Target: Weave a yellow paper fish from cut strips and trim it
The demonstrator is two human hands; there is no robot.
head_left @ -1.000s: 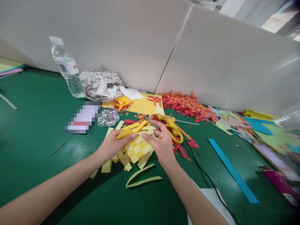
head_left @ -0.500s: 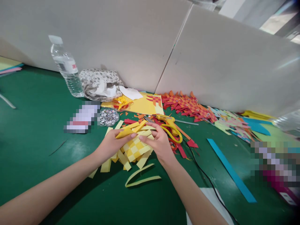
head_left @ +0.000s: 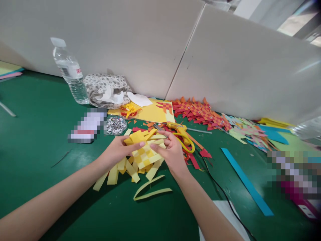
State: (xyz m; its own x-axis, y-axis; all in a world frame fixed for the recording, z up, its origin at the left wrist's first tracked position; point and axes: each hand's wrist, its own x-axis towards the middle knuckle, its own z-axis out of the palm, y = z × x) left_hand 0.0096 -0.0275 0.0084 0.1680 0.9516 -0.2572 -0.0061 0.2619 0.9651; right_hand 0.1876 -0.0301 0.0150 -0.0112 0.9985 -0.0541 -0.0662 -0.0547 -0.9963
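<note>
Between both hands is a woven paper piece (head_left: 145, 155), checkered in pale and deeper yellow, with loose strip ends sticking out. My left hand (head_left: 122, 147) pinches its left side, the thumb lying on top and the other fingers hidden beneath. On the right edge, my right hand (head_left: 168, 146) grips the same piece with thumb in front and fingers behind. Under and beside it lie several yellow paper strips (head_left: 113, 175). One folded pale strip (head_left: 152, 193) rests nearer to me. Yellow-handled scissors (head_left: 184, 137) lie just beyond my right hand.
A water bottle (head_left: 69, 72) stands by the grey partition (head_left: 105, 36), near a patterned cloth pouch (head_left: 107, 87). Googly eyes (head_left: 115, 125) fill a clear dish. Red-orange woven paper fish (head_left: 200, 112) are piled at the back. A blue strip (head_left: 247, 180) and a black cable (head_left: 217, 184) lie right.
A yellow strip end at the upper left of the woven piece, earlier bent over toward my left thumb, now stands up flatter. The hands have barely shifted.
</note>
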